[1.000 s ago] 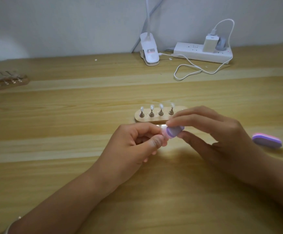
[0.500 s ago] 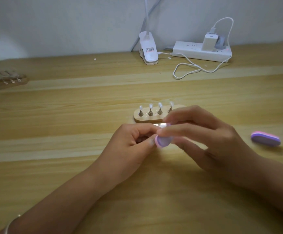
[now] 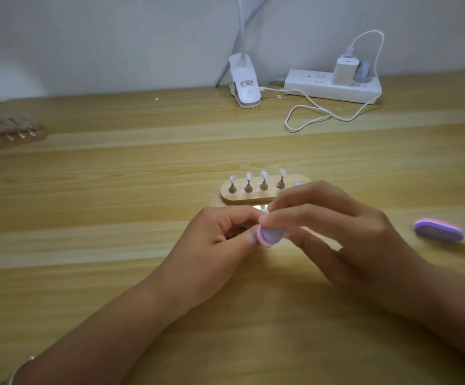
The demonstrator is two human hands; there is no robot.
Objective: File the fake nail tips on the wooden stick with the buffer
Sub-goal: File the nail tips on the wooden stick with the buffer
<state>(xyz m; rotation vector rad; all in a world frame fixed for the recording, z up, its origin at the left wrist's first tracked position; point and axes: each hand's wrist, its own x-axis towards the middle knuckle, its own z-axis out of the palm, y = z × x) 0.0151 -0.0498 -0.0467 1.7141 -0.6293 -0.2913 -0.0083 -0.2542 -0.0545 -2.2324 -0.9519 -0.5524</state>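
Small pink-and-lilac oval foam buffer (image 3: 270,236), pinched in our right hand (image 3: 336,234), has slid left to our left hand (image 3: 220,240) thumb, so we judge a stroke is running. Left fingers curled, contents hidden, can't tell. Four clear nail tips (image 3: 263,173) wait on the oval wooden holder (image 3: 253,198) just behind.

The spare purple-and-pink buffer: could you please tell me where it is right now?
In the head view, the spare buffer lies on the wooden table at the right, beyond the right hand and to the right of the wooden stand.
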